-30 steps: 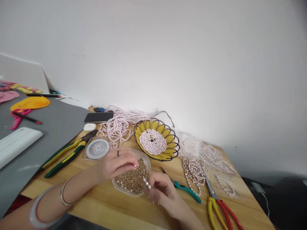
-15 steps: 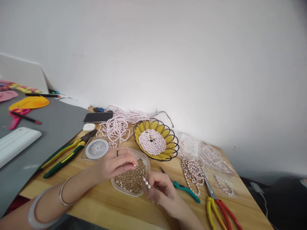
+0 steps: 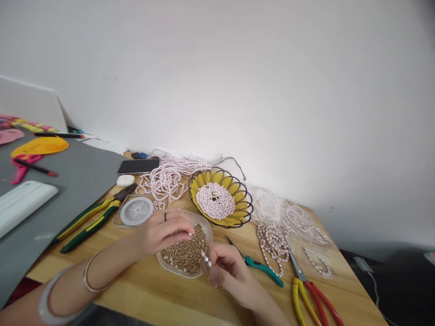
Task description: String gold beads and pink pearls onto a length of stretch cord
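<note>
Over the left rim of a shallow dish, my left hand pinches something small and pale at the fingertips, probably a thread end or a bead; it is too small to be sure. My right hand is closed on a short string of pearl beads at the dish's right edge. Gold beads with a few pale ones fill the white dish beneath both hands. Just behind it stands a yellow basket with black wire loops, holding loose pink pearl beads.
Green-handled pliers and a thread spool lie left; teal pliers and red-and-yellow-handled scissors lie right. Bead strands and a phone are at the back. Bagged bead strings sit at right, below a white wall.
The hands stay almost still, the left still pinching above the dish and the right still holding the bead string. The whole view has shifted very slightly.
</note>
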### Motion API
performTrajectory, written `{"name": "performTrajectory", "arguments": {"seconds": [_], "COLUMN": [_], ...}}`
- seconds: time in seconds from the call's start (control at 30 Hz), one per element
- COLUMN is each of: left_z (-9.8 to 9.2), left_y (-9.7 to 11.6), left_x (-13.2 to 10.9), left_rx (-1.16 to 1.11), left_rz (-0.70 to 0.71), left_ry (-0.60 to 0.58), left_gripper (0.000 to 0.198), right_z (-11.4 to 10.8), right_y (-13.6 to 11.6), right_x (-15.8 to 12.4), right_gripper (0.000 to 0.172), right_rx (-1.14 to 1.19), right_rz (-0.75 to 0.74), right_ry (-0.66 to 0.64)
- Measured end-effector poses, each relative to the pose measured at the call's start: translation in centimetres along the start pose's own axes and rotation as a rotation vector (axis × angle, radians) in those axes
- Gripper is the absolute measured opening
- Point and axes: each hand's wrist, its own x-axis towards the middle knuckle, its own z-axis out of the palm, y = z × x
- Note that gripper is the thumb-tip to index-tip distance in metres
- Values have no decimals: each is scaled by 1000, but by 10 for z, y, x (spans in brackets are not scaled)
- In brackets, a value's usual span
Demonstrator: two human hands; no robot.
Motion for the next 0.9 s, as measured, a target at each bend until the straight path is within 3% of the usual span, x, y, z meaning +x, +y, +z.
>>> {"name": "performTrajectory", "arguments": {"seconds": [0.2,0.7,0.9], "left_z": [1,0,-1], "left_y": [-1,-4,-2], "left_x": [-3,-2,0], "left_rx": [37,33,3], "left_rz": [15,63,48], "left_ry": [-19,-58,-88], "left_gripper": [16,15,18], "right_z": [-1,0,0], "right_y": [3,-3,-4], "right_x": [-1,6,8], "right_gripper": [42,32,36], "right_rx": [20,-5,-5], "right_rz": [12,12,30], "right_ry": [6,33,43]}}
